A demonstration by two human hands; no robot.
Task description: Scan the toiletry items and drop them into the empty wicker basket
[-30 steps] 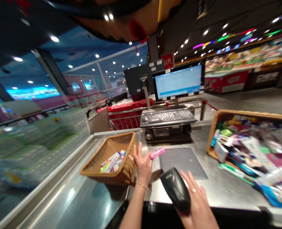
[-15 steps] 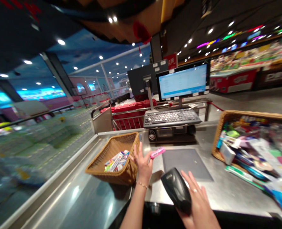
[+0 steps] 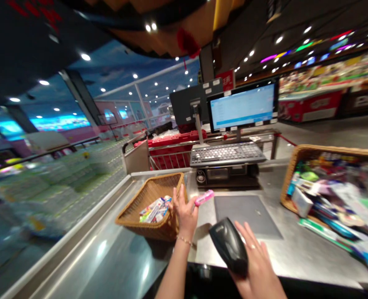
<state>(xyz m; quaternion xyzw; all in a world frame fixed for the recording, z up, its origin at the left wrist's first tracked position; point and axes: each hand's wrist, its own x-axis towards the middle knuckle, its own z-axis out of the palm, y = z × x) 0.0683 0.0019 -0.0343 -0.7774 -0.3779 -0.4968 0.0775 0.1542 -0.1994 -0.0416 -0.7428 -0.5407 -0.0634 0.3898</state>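
My left hand [image 3: 185, 214] pinches a slim pink packaged item [image 3: 204, 198] between its fingertips, just above the steel checkout counter [image 3: 202, 245]. My right hand [image 3: 255, 261] grips a black handheld barcode scanner [image 3: 229, 246] near the counter's front edge. The scanner's underside and part of my palm are hidden. A small wicker basket [image 3: 149, 228] stands just left of my left hand and holds several packaged goods [image 3: 155, 209]. The pink item's label is too small to read.
A large wicker basket [image 3: 291, 187] of mixed toiletries stands at the right. Ahead are a dark scale plate [image 3: 248, 211], a keyboard [image 3: 227, 154] and a monitor [image 3: 242, 107]. A red shopping cart [image 3: 174, 151] stands behind the counter.
The whole scene has drifted slightly right in view, with both baskets shifting that way. Both hands keep the same hold on the pink item and the scanner.
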